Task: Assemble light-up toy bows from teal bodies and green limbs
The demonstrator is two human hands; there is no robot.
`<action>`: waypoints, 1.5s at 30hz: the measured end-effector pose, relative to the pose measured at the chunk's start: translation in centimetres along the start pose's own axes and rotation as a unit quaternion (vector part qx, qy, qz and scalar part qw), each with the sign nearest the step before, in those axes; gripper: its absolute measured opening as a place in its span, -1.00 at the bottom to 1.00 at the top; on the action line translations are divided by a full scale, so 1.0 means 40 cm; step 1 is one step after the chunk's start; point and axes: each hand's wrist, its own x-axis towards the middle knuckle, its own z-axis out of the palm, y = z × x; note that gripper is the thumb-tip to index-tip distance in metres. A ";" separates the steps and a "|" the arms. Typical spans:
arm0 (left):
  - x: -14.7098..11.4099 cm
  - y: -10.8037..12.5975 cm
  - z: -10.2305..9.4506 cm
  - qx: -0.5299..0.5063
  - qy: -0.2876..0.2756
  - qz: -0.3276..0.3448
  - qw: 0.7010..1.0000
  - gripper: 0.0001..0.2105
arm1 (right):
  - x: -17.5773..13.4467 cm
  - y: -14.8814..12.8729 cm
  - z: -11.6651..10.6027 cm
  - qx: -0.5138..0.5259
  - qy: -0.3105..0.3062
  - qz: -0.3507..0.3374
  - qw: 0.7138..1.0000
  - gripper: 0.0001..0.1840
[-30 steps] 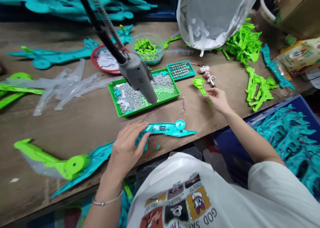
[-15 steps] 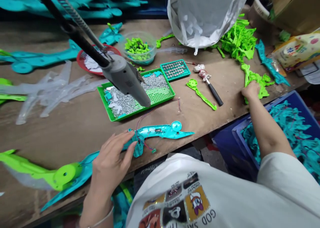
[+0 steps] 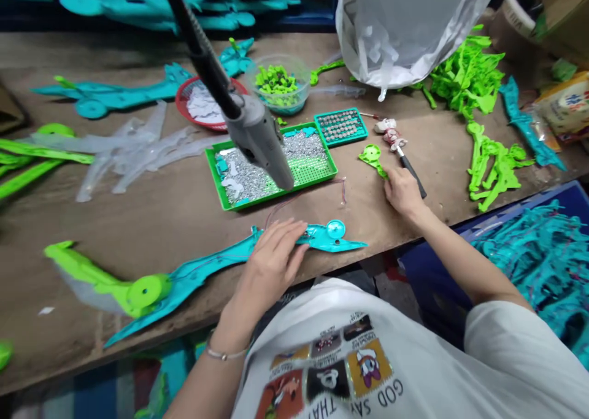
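Note:
My left hand lies over the middle of a long teal plastic shell half, its fingers stretched out and resting on it. A round teal disc end sticks out to the right of the fingers. At the shell's left end sits a lime-green piece with a round hub. My right hand has its fingers closed on a slim lime-green plastic lever, hiding its lower part. A hammer with a black handle and a wrapped head lies just beside that hand.
A green tray of small metal screws stands mid-table, under a grey power screwdriver. Behind are a teal tray, a clear tub and a red basket. Lime-green parts lie right, above a blue bin.
My right hand has moved left from the lime-green pile to the slim lime-green lever beside the hammer. My left hand has shifted right along the teal shell, covering its wires and small board.

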 end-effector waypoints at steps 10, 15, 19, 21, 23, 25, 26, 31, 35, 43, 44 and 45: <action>0.014 0.047 0.061 0.013 -0.066 -0.005 0.998 -0.34 | -0.069 -0.134 -0.150 0.249 -0.228 -0.196 0.921 -0.62; 0.041 0.051 0.069 0.069 -0.102 -0.012 0.992 -0.37 | -0.081 -0.134 -0.106 0.223 -0.239 -0.233 0.916 -0.62; 0.042 0.040 0.077 0.068 -0.113 -0.005 0.991 -0.39 | -0.082 -0.096 -0.092 0.200 -0.235 -0.259 0.915 -0.62; 0.040 0.033 0.081 0.064 -0.119 -0.001 0.991 -0.40 | -0.081 -0.087 -0.093 0.208 -0.237 -0.269 0.910 -0.62; 0.037 0.026 0.084 0.061 -0.126 0.007 0.990 -0.37 | -0.079 -0.085 -0.095 0.219 -0.240 -0.270 0.906 -0.62; 0.036 0.022 0.085 0.058 -0.132 0.016 0.989 -0.34 | -0.074 -0.088 -0.094 0.229 -0.244 -0.273 0.902 -0.63; 0.037 0.021 0.084 0.056 -0.133 0.020 0.989 -0.33 | -0.070 -0.091 -0.092 0.233 -0.246 -0.276 0.899 -0.64; 0.040 0.028 0.075 0.056 -0.148 0.021 0.987 -0.38 | -0.054 -0.100 -0.078 0.244 -0.256 -0.292 0.889 -0.62; 0.039 0.033 0.072 0.053 -0.160 0.013 0.986 -0.32 | -0.043 -0.090 -0.080 0.234 -0.249 -0.299 0.891 -0.64; 0.041 0.027 0.076 0.048 -0.168 0.023 0.984 -0.38 | -0.019 -0.097 -0.088 0.206 -0.270 -0.318 0.885 -0.66; 0.042 0.028 0.075 0.045 -0.168 0.023 0.984 -0.37 | -0.013 -0.099 -0.089 0.208 -0.276 -0.317 0.883 -0.66; 0.043 0.028 0.075 0.041 -0.168 0.023 0.985 -0.35 | -0.006 -0.100 -0.090 0.211 -0.285 -0.316 0.880 -0.67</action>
